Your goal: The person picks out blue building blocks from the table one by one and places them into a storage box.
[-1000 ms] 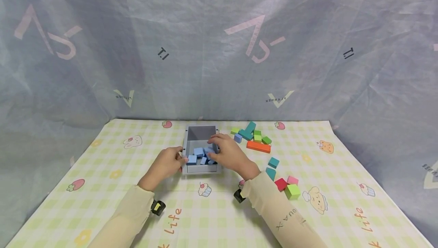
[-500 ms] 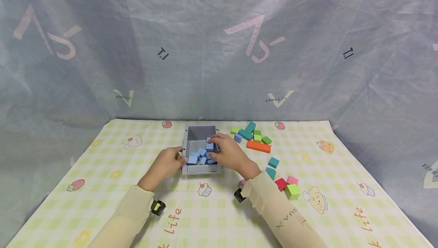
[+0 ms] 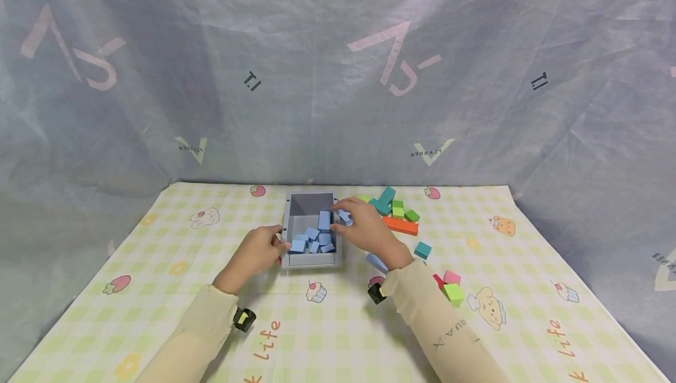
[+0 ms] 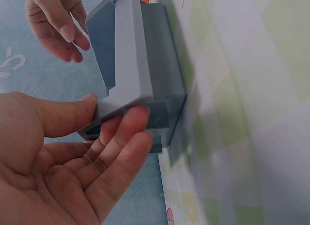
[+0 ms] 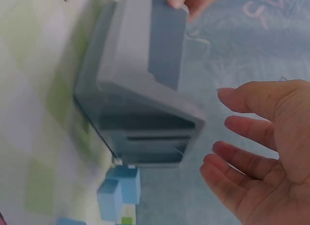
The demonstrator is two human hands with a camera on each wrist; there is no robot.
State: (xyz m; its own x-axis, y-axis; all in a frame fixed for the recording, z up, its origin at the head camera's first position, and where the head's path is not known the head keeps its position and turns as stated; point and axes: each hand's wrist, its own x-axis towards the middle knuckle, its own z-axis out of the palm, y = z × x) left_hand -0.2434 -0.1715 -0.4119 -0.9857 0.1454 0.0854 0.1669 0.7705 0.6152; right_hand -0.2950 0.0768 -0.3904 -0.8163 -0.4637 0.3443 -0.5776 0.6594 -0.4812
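A grey plastic box (image 3: 311, 260) stands on the cloth, with several blue blocks (image 3: 313, 234) in its near half. One taller blue block (image 3: 324, 221) lies against its right wall. My left hand (image 3: 259, 250) grips the box's left side, thumb over the rim and fingers beneath it, as the left wrist view shows. My right hand (image 3: 364, 227) is just beyond the right wall, fingers loosely spread; in the right wrist view nothing is between its fingers (image 5: 244, 130). Past that wall lie more blue blocks (image 5: 110, 200), partly hidden by my right hand in the head view.
To the right lie an orange bar (image 3: 401, 226), teal blocks (image 3: 386, 197) and green blocks (image 3: 398, 209). Nearer me are a teal cube (image 3: 422, 250), a pink block (image 3: 452, 277), a lime cube (image 3: 454, 294) and a partly hidden red block (image 3: 439, 281). A grey curtain (image 3: 338, 107) hangs behind.
My right hand has let go of the taller blue block inside the box and moved right, out over the wall. My left hand has stayed on the box.
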